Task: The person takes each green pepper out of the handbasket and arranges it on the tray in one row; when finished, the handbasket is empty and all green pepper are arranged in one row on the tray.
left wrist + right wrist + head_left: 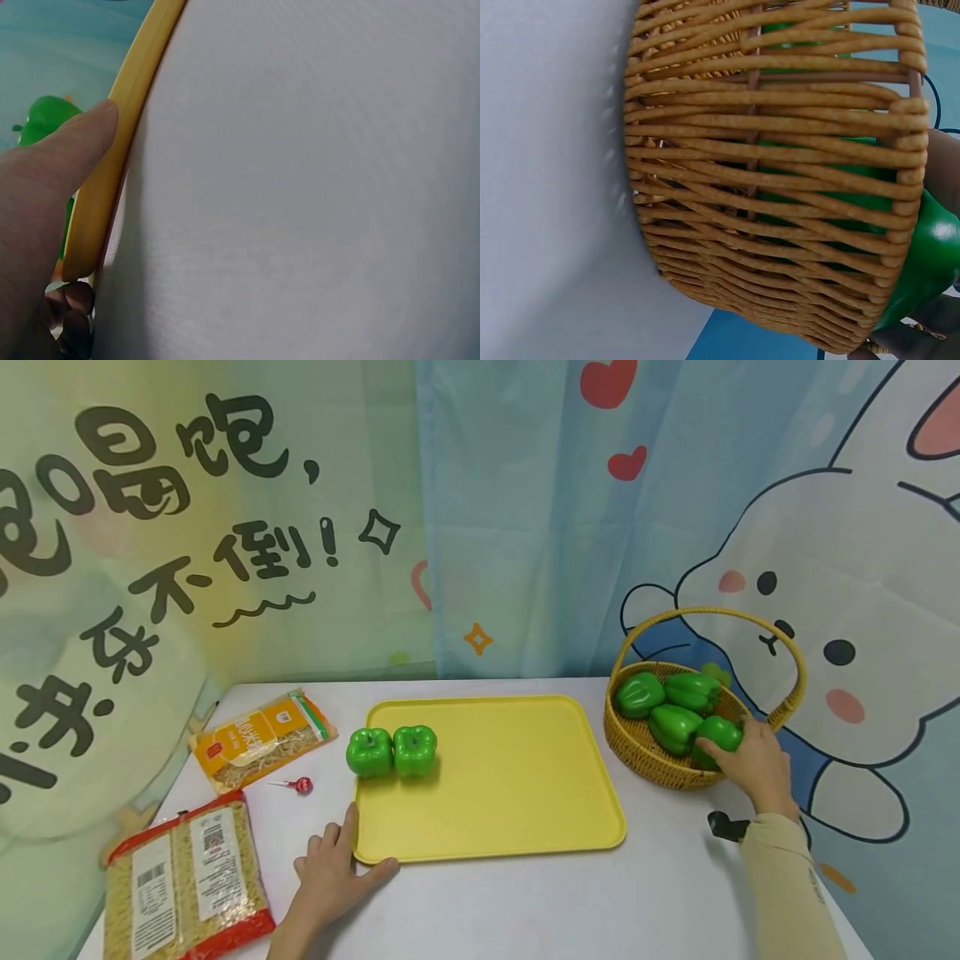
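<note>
My left hand (327,874) is at the front left corner of a yellow tray (517,777), thumb along the front edge and index finger against the left side. In the left wrist view the thumb (94,131) presses on the tray's rim (120,157). Two green bell peppers (415,751) sit side by side at the tray's left. My right hand (757,768) reaches into a wicker basket (645,756) and grips a green bell pepper (717,737) at its right rim. In the right wrist view that pepper (934,240) shows beyond the basket wall (772,180).
Several more green peppers (673,727) lie in the basket, under its arched handle (708,610). Left of the tray are an orange food packet (258,739), a red lollipop (302,785) and a large red-edged bag (191,881). A printed curtain (502,527) hangs behind the table.
</note>
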Demonstrator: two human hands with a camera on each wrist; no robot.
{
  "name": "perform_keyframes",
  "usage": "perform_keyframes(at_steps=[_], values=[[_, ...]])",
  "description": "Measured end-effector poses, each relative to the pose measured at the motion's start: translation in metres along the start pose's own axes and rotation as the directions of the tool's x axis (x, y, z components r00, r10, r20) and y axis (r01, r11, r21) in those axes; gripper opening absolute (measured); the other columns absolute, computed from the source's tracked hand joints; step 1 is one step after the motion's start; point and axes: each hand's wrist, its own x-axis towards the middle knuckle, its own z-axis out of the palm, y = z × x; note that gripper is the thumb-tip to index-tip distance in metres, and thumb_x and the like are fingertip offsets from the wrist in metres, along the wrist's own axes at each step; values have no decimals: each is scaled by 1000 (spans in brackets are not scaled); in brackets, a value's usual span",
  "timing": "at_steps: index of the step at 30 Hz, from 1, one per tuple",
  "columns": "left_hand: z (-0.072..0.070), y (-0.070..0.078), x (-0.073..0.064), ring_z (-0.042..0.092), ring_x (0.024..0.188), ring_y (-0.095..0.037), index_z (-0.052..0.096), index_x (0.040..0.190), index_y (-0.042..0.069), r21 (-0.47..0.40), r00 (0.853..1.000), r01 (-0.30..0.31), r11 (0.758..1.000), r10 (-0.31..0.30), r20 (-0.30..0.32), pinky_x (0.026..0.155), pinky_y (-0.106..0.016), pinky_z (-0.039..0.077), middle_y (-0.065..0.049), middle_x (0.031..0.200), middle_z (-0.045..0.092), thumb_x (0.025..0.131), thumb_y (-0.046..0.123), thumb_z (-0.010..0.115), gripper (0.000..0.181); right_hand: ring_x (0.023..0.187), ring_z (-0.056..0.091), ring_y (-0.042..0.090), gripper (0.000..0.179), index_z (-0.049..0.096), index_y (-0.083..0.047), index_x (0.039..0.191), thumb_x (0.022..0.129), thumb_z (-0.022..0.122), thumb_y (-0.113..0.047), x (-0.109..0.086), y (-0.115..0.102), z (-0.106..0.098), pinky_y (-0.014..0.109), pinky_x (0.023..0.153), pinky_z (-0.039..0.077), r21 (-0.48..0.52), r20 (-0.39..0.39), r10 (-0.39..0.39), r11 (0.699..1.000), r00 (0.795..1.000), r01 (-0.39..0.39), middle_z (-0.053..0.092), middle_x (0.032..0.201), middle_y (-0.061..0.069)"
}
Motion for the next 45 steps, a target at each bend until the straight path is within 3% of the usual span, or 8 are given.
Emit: perform_keyframes(at_steps=[5,9,14,21,26,31,36,45], values=[[-1,1,0,45,97,-29,26,159,6,-2,1000,15,1000,-15,22,78,-48,35,-17,121,53,77,77,66,115,120,40,59,98,23,11,153,94,60,-58,-4,-1,1,69,93,31,14,-50,-56,998,997,56,39,140,45],[-1,2,0,44,97,-28,27,158,6,-7,1000,12,1000,-12,25,77,-46,34,-17,122,53,77,77,66,116,120,39,60,98,20,7,156,94,61,-57,-9,-9,-4,69,91,35,54,-67,-79,995,995,83,35,144,44],[-1,1,1,44,97,-28,25,159,6,-8,1000,12,1000,-11,17,78,-47,34,-17,123,53,77,77,66,116,128,34,58,97,18,3,157,94,63,-54,-18,-31,-10,70,94,35,134,-105,-118,982,988,131,28,153,39],[1,1,1,44,97,-28,25,159,6,-8,1000,16,1000,-16,15,79,-48,34,-17,123,53,77,77,67,116,124,42,53,94,24,6,153,89,75,-42,-35,-70,-4,69,93,39,224,-150,-230,939,962,259,37,145,37],[1,1,2,45,97,-29,25,159,5,-9,1000,6,1000,-6,13,80,-50,36,-18,124,53,77,77,66,117,127,43,51,96,26,3,153,85,80,-38,-43,-101,15,68,99,38,272,-84,-316,905,945,327,39,146,34],[0,0,2,46,99,-31,24,159,5,-10,1000,-1,1000,1,4,80,-51,36,-20,125,53,77,78,65,117,129,47,44,96,29,0,153,83,82,-38,-44,-132,55,63,102,41,322,37,-410,868,911,377,42,147,26],[-1,0,2,47,98,-30,24,159,6,-12,1000,-7,1000,7,7,80,-52,37,-19,125,53,77,77,65,116,125,51,39,94,35,-2,151,81,83,-42,-48,-165,91,59,102,45,329,172,-435,871,884,364,43,142,19],[-2,0,1,45,96,-28,24,160,6,-20,1000,0,1000,1,10,79,-50,36,-18,124,52,77,77,65,117,118,53,33,82,43,-8,145,81,83,-40,-47,-206,116,55,99,46,361,258,-523,832,812,421,45,131,14]])
